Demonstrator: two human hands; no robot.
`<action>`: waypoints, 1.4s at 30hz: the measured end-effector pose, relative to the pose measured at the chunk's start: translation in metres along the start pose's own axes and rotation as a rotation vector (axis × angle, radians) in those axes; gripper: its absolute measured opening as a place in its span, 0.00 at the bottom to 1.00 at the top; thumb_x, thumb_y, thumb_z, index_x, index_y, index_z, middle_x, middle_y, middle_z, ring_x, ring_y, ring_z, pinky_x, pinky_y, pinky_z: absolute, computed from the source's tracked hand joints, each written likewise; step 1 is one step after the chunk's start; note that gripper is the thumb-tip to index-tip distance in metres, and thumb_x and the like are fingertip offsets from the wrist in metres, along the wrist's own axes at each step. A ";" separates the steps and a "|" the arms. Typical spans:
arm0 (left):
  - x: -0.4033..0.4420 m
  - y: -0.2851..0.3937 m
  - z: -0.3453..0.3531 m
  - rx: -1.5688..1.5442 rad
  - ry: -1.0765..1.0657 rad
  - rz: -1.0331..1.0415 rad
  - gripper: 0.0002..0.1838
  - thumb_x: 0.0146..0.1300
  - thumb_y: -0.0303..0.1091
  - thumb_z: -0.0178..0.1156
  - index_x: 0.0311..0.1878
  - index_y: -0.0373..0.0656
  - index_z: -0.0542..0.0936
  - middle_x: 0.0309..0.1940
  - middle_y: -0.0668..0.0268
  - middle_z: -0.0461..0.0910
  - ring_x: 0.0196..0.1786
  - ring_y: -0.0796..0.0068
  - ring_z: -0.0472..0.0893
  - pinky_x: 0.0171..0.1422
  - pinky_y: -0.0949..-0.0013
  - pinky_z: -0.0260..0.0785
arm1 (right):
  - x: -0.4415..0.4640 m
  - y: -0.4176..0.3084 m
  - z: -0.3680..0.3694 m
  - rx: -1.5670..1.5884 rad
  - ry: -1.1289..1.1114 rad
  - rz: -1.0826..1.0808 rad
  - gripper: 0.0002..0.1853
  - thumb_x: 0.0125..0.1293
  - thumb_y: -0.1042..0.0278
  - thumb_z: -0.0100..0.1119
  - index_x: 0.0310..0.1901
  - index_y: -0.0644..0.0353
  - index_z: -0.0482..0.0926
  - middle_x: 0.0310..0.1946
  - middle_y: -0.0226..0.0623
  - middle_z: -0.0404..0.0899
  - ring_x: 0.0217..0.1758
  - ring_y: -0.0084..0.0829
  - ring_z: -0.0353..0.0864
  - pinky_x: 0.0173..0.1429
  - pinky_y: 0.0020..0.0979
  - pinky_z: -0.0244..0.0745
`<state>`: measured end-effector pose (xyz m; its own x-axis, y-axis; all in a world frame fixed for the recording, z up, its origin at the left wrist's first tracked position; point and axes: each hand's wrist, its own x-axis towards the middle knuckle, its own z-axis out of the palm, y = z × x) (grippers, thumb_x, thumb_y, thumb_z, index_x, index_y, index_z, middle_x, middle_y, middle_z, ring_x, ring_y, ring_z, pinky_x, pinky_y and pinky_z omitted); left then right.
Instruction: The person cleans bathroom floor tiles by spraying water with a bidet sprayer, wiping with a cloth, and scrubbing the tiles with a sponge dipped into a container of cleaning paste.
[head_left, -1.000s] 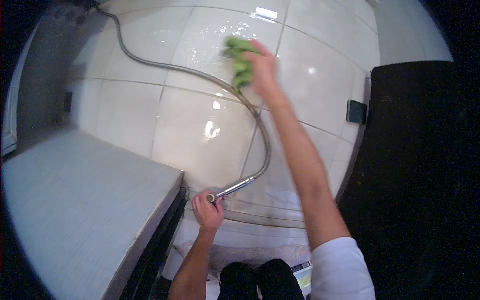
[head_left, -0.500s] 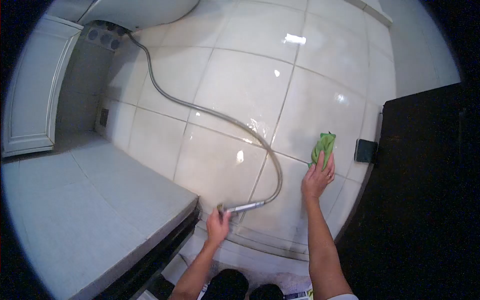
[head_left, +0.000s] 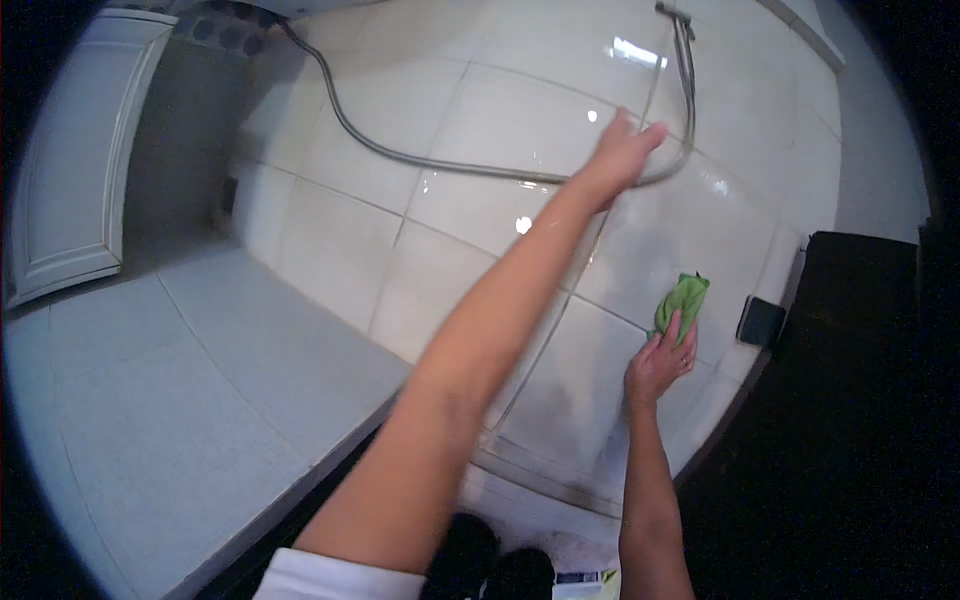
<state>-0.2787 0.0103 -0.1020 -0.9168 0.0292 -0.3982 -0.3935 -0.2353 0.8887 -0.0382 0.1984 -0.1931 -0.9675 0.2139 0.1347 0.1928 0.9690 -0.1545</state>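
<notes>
My left hand [head_left: 622, 160] is stretched far forward above the wet floor, fingers apart and holding nothing. It overlaps a grey flexible hose [head_left: 450, 166]; whether it touches the hose I cannot tell. Beyond the hand, at the hose's end, a metal hand sprayer [head_left: 683, 30] lies on the tiles. On the right, my right hand [head_left: 660, 366] is closed on a bunched green cloth [head_left: 683, 302], which rests against the tiled floor [head_left: 560, 400].
A square dark drain cover [head_left: 761, 322] sits at the right, beside a large black panel [head_left: 850, 400]. To the left are a grey tiled ledge [head_left: 200, 400] and a white cabinet door [head_left: 85, 150]. Dark footwear [head_left: 520, 572] shows at the bottom.
My left hand has let go of the sprayer and moved forward and right. The sprayer now lies at the far end, its hose swung round. My right hand still holds the cloth.
</notes>
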 end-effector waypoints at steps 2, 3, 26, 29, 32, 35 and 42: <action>-0.023 -0.054 -0.064 0.808 0.096 0.153 0.46 0.60 0.55 0.59 0.71 0.33 0.54 0.72 0.45 0.50 0.75 0.49 0.48 0.75 0.49 0.44 | -0.004 0.001 0.002 -0.004 0.017 -0.010 0.28 0.66 0.66 0.46 0.69 0.49 0.61 0.70 0.44 0.53 0.70 0.46 0.54 0.70 0.51 0.47; -0.056 -0.071 -0.087 1.152 0.284 -0.050 0.51 0.58 0.58 0.59 0.72 0.34 0.49 0.73 0.45 0.44 0.76 0.46 0.42 0.73 0.39 0.38 | -0.004 0.002 0.004 0.011 0.037 -0.024 0.30 0.64 0.69 0.48 0.69 0.49 0.60 0.71 0.44 0.52 0.70 0.47 0.53 0.69 0.52 0.48; -0.159 -0.183 -0.180 1.418 0.009 -0.650 0.70 0.50 0.63 0.64 0.69 0.44 0.16 0.67 0.44 0.06 0.65 0.26 0.09 0.58 0.16 0.22 | 0.121 -0.420 0.106 0.468 -0.319 -0.277 0.25 0.62 0.73 0.50 0.63 0.54 0.69 0.62 0.48 0.67 0.60 0.44 0.68 0.67 0.44 0.59; -0.144 -0.107 -0.168 1.151 -0.156 -0.849 0.71 0.50 0.59 0.67 0.68 0.42 0.15 0.66 0.40 0.06 0.65 0.24 0.10 0.59 0.16 0.25 | 0.175 -0.376 0.063 1.370 -0.793 0.392 0.22 0.63 0.73 0.50 0.60 0.58 0.72 0.56 0.45 0.72 0.55 0.40 0.72 0.61 0.42 0.67; -0.140 -0.099 -0.156 1.123 -0.114 -0.852 0.74 0.46 0.55 0.71 0.67 0.40 0.14 0.65 0.36 0.05 0.64 0.23 0.11 0.59 0.16 0.29 | 0.192 -0.207 0.050 2.245 -0.711 0.484 0.26 0.58 0.73 0.51 0.60 0.62 0.68 0.52 0.40 0.75 0.56 0.36 0.74 0.65 0.41 0.68; -0.141 -0.097 -0.155 1.103 -0.118 -0.870 0.76 0.45 0.54 0.73 0.66 0.40 0.13 0.64 0.36 0.05 0.64 0.22 0.11 0.59 0.16 0.29 | 0.194 -0.023 -0.026 1.909 -0.438 0.576 0.25 0.62 0.70 0.46 0.62 0.62 0.67 0.55 0.40 0.75 0.58 0.38 0.75 0.63 0.45 0.69; -0.138 -0.099 -0.155 1.122 -0.114 -0.899 0.78 0.43 0.53 0.74 0.64 0.40 0.11 0.62 0.36 0.02 0.64 0.23 0.09 0.58 0.16 0.31 | 0.134 0.078 0.025 -0.060 -0.110 0.397 0.24 0.66 0.71 0.46 0.64 0.55 0.69 0.67 0.50 0.61 0.72 0.48 0.57 0.74 0.47 0.43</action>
<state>-0.1024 -0.1214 -0.1703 -0.3134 -0.1577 -0.9364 -0.6258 0.7760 0.0787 -0.1575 0.2992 -0.2119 -0.8271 0.5612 -0.0294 0.5605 0.8200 -0.1159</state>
